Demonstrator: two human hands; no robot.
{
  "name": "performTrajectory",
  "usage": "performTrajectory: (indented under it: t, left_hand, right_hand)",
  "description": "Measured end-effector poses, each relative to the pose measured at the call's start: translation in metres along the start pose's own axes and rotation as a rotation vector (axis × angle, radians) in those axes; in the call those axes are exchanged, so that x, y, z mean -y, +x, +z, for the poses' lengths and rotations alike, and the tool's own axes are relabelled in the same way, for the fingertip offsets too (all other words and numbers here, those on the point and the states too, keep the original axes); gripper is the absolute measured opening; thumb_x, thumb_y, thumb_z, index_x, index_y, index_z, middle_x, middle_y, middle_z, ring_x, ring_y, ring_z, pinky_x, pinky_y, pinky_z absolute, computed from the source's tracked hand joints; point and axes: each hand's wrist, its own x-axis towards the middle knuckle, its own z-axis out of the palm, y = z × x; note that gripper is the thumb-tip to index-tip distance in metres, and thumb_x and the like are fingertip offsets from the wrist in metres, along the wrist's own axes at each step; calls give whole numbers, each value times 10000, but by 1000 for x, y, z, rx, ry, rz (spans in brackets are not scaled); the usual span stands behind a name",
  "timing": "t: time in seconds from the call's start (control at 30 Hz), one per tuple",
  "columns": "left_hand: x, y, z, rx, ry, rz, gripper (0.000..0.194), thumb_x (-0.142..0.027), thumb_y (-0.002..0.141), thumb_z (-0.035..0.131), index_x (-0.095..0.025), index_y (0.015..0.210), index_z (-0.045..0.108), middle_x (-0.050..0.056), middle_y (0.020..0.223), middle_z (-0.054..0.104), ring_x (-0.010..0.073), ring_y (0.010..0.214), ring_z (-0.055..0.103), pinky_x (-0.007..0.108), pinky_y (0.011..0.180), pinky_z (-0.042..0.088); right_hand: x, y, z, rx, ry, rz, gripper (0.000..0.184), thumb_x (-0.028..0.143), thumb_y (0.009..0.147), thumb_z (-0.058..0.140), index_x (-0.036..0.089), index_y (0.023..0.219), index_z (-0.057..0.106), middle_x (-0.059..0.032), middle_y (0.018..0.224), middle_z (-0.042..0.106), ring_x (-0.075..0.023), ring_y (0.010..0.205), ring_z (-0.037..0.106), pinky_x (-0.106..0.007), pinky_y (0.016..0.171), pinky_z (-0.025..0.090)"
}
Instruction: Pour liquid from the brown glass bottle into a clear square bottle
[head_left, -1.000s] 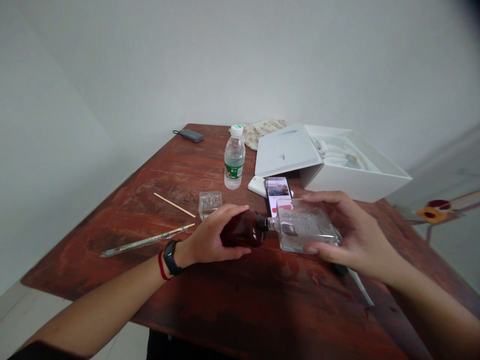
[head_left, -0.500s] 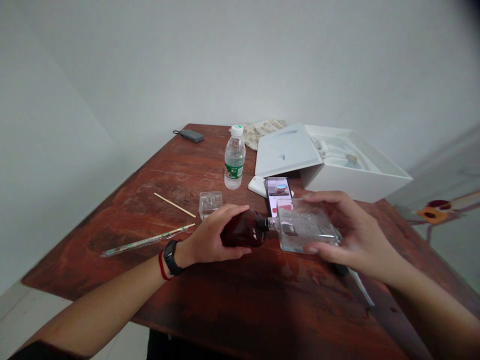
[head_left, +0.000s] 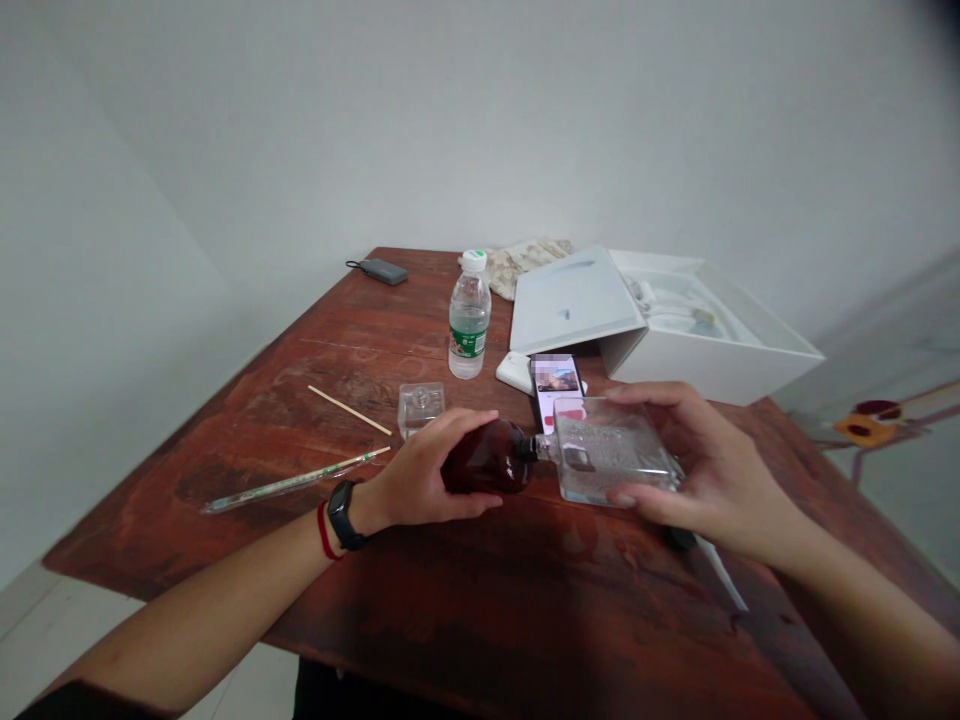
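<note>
Fingers of the left hand [head_left: 420,472] are closed around the dark bottle [head_left: 487,462], thumb on the near side, and it lies sideways with its black neck to the right. The right hand [head_left: 709,475] holds the clear bottle [head_left: 609,455] by its flat base end, with the thumb at the near edge and the other fingers at the far edge. This bottle is also sideways, and small drops are visible in it. The two necks meet between the hands; I cannot tell if one is inside the other, nor if the bottles rest on the table [head_left: 450,600].

On the left wrist are a watch [head_left: 346,515] and a red band [head_left: 328,532]. Just beyond the left hand stands a clear block [head_left: 421,402], and to its left lie a bare stick [head_left: 349,410] and a wrapped stick [head_left: 292,480]. The phone [head_left: 557,376] is partly hidden behind the clear bottle, with a white case [head_left: 514,372] touching it. Farther back, the water bottle [head_left: 468,335] stands upright, near a cloth [head_left: 517,268] and an open white box [head_left: 712,370].
</note>
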Motion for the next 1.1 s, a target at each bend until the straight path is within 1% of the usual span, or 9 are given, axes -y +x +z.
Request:
performTrajectory:
  t: [0.1,0.23,0.5,0.73,0.87,0.97,1.03,1.1]
  left_hand:
    - [1,0,0,0,-7,3,855,-453,836,878,-266,1555,456,164,1452,615,381,1308,611,588,1115,513]
    - [2,0,0,-4,3,12,863,-441,831,886,-260,1554,452,165,1451,615,376,1307,613,573,1112,520]
    - [0,0,0,2,3,2,853,-443,840,875,-256,1558,455,164,1454,615,378,1311,611,574,1119,517]
    - [0,0,0,-3,-2,12,856,-429,835,880,-259,1559,455,162,1448,619,375,1299,617,573,1111,521]
    - [1,0,0,4,4,11,854,-426,839,874,-259,1560,447,163,1445,617,377,1300,614,573,1107,519]
    - [1,0,0,4,8,23,860,-434,836,880,-257,1558,446,164,1441,616,373,1293,618,562,1100,524]
    - [2,0,0,4,9,27,861,-442,838,878,-255,1558,444,167,1444,614,374,1295,617,562,1100,523]
    - [2,0,0,7,9,22,860,-440,839,878,-254,1558,444,169,1451,610,375,1302,613,562,1104,521]
  right_hand:
    - [1,1,0,-14,-9,-14,565,541,821,852,288,1279,641,-112,1248,751,-346,1106,764,-463,883,669]
    - [2,1,0,-12,-7,-21,563,536,820,857,278,1274,647,-111,1242,757,-332,1100,765,-442,892,663]
    - [1,1,0,-23,-5,-8,585,522,791,881,272,1267,651,-114,1235,757,-337,1103,764,-440,898,661]
    - [2,2,0,-19,-16,1,593,566,783,876,278,1250,650,-115,1222,757,-347,1106,761,-463,907,663]
    - [1,0,0,-5,-1,16,582,558,805,863,317,1283,634,-95,1258,747,-356,1123,751,-501,912,663]
    - [0,0,0,1,-10,-1,573,562,821,847,340,1299,621,-89,1259,744,-365,1129,748,-541,932,655]
    - [0,0,-1,-3,-28,-18,578,551,820,851,323,1299,621,-96,1247,747,-364,1122,753,-532,935,652]
    - [1,0,-1,-6,-43,-29,582,539,820,854,300,1298,623,-103,1241,750,-354,1114,759,-500,924,654]
